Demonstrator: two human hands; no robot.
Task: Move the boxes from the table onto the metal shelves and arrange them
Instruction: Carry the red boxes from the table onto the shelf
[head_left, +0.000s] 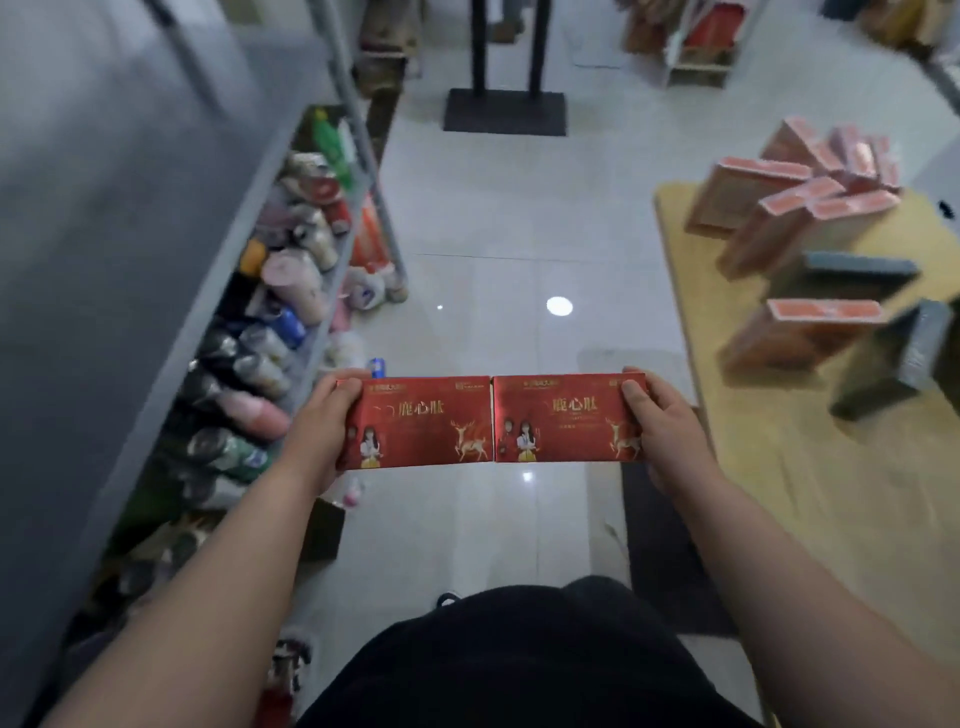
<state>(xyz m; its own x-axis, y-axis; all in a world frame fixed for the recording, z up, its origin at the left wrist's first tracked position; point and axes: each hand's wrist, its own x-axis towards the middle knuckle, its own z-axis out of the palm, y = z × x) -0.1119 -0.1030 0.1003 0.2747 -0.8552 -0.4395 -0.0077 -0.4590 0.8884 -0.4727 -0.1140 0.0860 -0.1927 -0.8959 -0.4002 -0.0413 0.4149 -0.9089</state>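
Observation:
Two red boxes with gold deer prints are held side by side, pressed end to end, above the tiled floor. My left hand (319, 426) grips the outer end of the left red box (421, 422). My right hand (662, 431) grips the outer end of the right red box (569, 418). The wooden table (779, 467) on the right carries several more red boxes (795, 332) and dark grey boxes (852, 275), some leaning or toppled. The grey metal shelves (130, 260) stand on the left.
A lower shelf level (291, 322) on the left is packed with cans and bottles. A black stand base (504, 111) sits on the floor ahead. Another rack (701, 47) with goods stands far right. Tiled floor runs between shelves and table.

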